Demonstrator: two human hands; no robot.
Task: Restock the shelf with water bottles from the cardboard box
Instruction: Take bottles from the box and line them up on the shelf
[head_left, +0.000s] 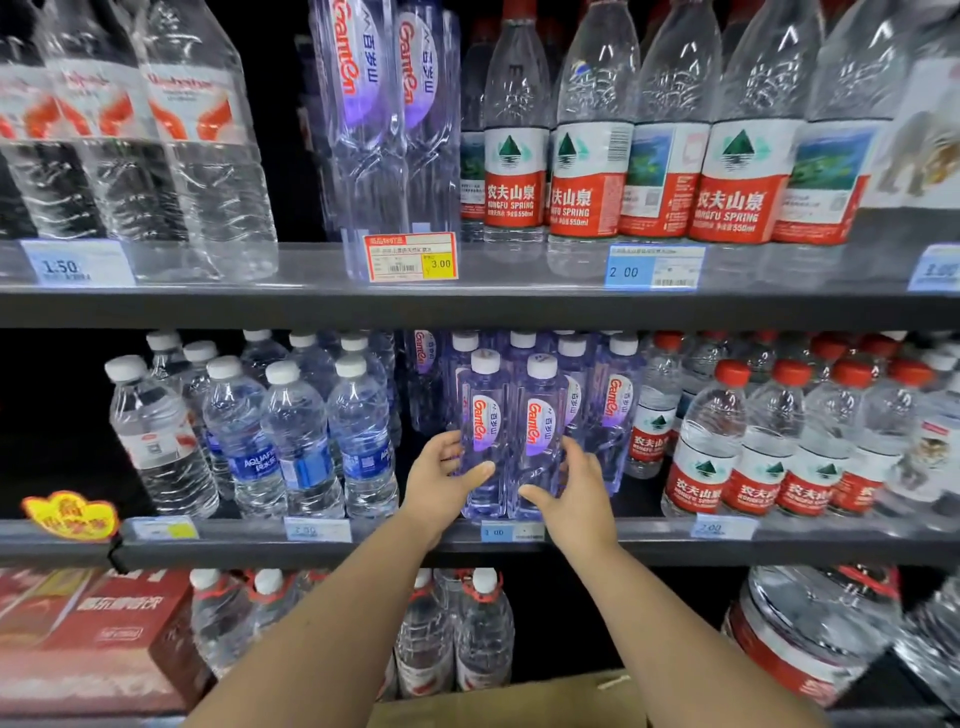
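Two clear purple-tinted Ganten water bottles stand side by side at the front edge of the middle shelf (623, 540). My left hand (441, 480) grips the left bottle (484, 415) low on its side. My right hand (569, 493) grips the right bottle (540, 415) low on its other side. More Ganten bottles (613, 400) stand in rows behind them. A corner of the cardboard box (519, 701) shows at the bottom, between my forearms.
Blue-label bottles (301, 441) stand left of the Ganten row, red-label Nongfu Spring bottles (753, 452) to its right. The upper shelf (467, 301) holds taller bottles. The bottom shelf holds large bottles (478, 634) and a red carton (93, 639).
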